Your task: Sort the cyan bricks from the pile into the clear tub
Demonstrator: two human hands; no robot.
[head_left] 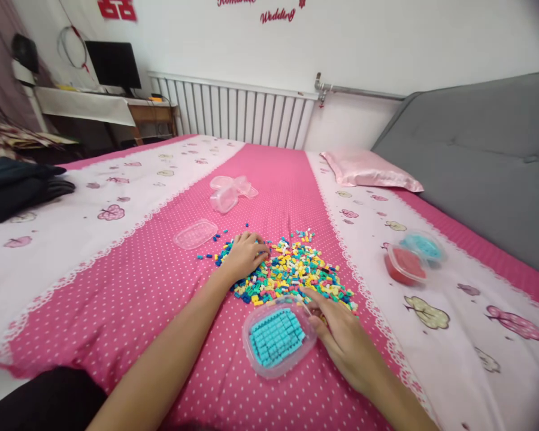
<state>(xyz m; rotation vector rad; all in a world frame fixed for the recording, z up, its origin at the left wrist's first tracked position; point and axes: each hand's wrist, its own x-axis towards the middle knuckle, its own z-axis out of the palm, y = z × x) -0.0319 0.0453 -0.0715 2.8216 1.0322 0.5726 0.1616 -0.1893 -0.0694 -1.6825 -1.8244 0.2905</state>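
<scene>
A loose pile of small toy bricks (296, 269) in blue, green, yellow, white and pink lies on the bed. My left hand (246, 254) rests on the pile's left side with its fingers bent down among the bricks; what its fingertips hold is hidden. My right hand (341, 329) is at the pile's near right edge, index finger stretched out and the other fingers curled, with its thumb beside a clear plastic container (273, 372). Anything inside the curled fingers is too small to make out. Light-blue bricks (276, 336) lie in close rows inside that container.
A clear lid (195, 234) lies left of the pile, and several clear containers (227, 194) sit beyond it. To the right stand a container of red pieces (404, 266) and one of blue pieces (422, 245). A pink pillow (371, 169) is farther back; dark clothing (18, 188) lies left.
</scene>
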